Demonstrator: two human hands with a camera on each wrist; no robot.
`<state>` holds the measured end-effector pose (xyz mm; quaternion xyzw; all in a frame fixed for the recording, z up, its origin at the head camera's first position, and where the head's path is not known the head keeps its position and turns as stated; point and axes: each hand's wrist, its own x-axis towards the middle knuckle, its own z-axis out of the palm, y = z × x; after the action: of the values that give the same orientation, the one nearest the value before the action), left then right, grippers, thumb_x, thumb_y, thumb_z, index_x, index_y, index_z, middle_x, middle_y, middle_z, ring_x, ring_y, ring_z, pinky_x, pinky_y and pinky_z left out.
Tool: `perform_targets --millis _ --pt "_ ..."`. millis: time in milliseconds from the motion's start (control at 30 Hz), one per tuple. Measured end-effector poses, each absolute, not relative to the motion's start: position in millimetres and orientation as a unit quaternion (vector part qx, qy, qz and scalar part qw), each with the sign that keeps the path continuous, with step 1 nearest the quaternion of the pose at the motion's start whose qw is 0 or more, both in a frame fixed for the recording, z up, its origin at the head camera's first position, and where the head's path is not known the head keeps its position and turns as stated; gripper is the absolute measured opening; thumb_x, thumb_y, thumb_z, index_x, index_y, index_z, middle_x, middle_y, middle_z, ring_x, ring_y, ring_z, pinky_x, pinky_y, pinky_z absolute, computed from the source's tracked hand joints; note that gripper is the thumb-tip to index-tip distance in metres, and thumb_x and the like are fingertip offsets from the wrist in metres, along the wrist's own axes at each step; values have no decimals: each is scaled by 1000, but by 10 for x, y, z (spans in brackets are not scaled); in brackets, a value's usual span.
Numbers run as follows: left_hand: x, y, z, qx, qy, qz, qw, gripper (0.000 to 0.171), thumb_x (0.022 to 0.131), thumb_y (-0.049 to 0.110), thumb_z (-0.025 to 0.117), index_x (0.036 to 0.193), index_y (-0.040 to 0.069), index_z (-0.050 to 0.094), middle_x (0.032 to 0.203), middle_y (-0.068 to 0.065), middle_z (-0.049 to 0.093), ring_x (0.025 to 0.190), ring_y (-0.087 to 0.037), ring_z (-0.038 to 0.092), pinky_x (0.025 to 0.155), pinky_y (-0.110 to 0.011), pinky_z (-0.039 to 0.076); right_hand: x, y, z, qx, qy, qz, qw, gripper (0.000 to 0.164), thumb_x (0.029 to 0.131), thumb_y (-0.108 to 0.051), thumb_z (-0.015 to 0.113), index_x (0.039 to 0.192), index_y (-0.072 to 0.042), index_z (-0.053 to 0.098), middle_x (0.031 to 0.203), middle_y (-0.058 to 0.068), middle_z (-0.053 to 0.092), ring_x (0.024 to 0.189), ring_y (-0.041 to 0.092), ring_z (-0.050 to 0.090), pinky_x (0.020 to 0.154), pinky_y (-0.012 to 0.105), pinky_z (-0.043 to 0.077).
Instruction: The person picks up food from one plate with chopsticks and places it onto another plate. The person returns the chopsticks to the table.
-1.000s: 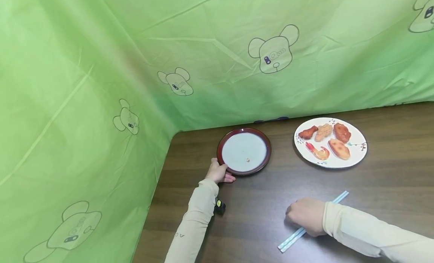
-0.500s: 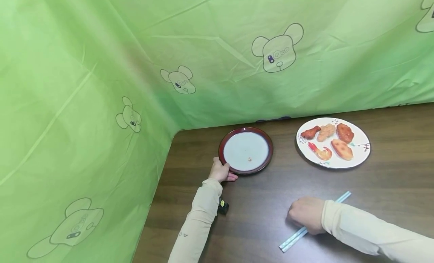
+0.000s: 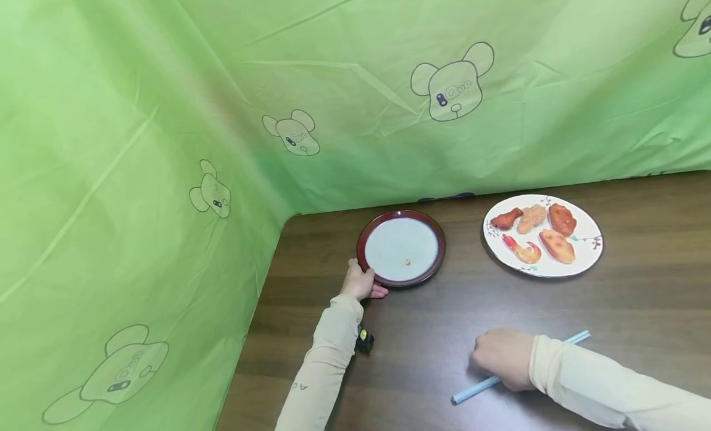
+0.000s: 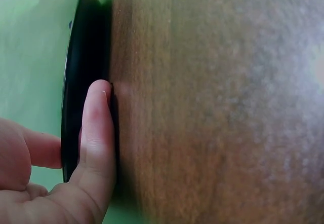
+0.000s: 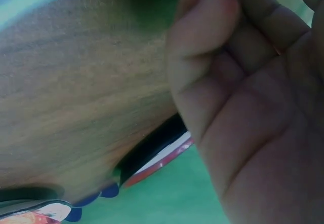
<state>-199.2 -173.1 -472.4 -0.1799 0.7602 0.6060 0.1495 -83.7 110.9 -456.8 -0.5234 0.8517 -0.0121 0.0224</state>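
Note:
My left hand (image 3: 358, 280) pinches the near-left edge of a round plate (image 3: 440, 249) with a brown-red rim and pale centre. In the left wrist view the thumb is at the rim of the dark-sided plate (image 4: 83, 57) and a finger stretches along its underside, low over the table. A small orange-white bit (image 3: 408, 262) lies in this plate. My right hand (image 3: 502, 357), fingers curled, holds a pair of light blue chopsticks (image 3: 474, 391) around their middle, low over the table. The right wrist view shows a blurred stretch of the chopsticks (image 5: 35, 1) at its top left.
A white oval plate (image 3: 586, 249) at the back right bears a shrimp (image 3: 524, 251), a drumstick (image 3: 507, 218) and several other fried-looking pieces. A small black object (image 3: 364, 341) with a yellow mark is beside the left sleeve. Green cloth (image 3: 344, 184) hangs behind and left of the wooden table (image 3: 422, 332).
The chopsticks have turned slightly in my right hand and now line up as one in the head view. The left hand keeps its hold on the plate.

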Motion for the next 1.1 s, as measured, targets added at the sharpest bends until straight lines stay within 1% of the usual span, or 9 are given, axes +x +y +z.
perform_targets --millis 167,300,433,500,633,733,800,900,1100 --pt "-1995 -1739 -4755 -180 756 610 152 61 101 5 35 148 -1 -2 94 -33 63 50 -19 65 55 -34 63 -836 1142 -4551 -537 842 -53 25 32 53 4 75 66 -23 62 61 -9 55 50 7 45 43 22 41" --pt "-2009 -1751 -4776 -184 752 613 156 60 101 5 36 148 -1 -1 94 -32 62 49 -18 64 54 -33 63 -875 1184 -4388 -541 838 -69 -25 25 60 -3 77 70 -19 61 65 -8 48 50 7 44 41 18 37" --pt "-2012 -1756 -4770 -183 749 617 158 60 101 5 36 148 -1 0 95 -33 62 49 -19 65 53 -33 62 -995 1290 -4057 -542 824 -143 -80 23 68 -10 76 75 -19 57 70 -11 42 54 -2 37 44 11 33" --pt "-2011 -1757 -4758 -183 749 617 157 60 101 5 36 148 0 -1 96 -32 62 49 -19 65 54 -33 63 -1075 1363 -3896 -545 806 -202 -112 22 76 -11 74 77 -22 55 74 -14 39 59 -6 36 48 6 32" --pt "-2010 -1767 -4748 -186 752 613 158 59 101 5 36 148 0 1 90 -29 63 50 -18 64 56 -33 63 -1179 1501 -3677 -530 781 -285 -166 13 95 -25 61 83 -28 55 79 -20 40 69 -12 37 59 -1 32" --pt "-2018 -1771 -4753 -184 751 614 158 54 101 6 37 145 -1 6 83 -26 64 50 -18 65 56 -34 63 -1204 1605 -3609 -495 794 -306 -175 15 91 -24 67 86 -32 56 80 -25 44 70 -13 41 62 1 34" --pt "-2024 -1770 -4753 -183 750 616 158 52 101 6 38 143 -1 9 81 -25 64 49 -18 65 56 -34 63 -1215 1663 -3598 -468 808 -312 -173 28 81 -14 76 86 -34 56 80 -26 48 69 -14 45 63 3 36" --pt "-2031 -1764 -4740 -184 747 620 157 50 100 5 39 142 -1 11 82 -24 63 49 -18 64 55 -34 63 -1226 1720 -3612 -435 826 -319 -165 44 68 -1 81 84 -35 58 79 -27 53 68 -13 49 62 5 40" --pt "-2043 -1753 -4723 -180 748 620 153 45 100 4 39 138 0 15 85 -27 63 50 -20 66 56 -36 63 -1259 1763 -3683 -409 839 -319 -166 42 67 -1 81 81 -33 57 73 -27 49 62 -12 41 55 4 36"
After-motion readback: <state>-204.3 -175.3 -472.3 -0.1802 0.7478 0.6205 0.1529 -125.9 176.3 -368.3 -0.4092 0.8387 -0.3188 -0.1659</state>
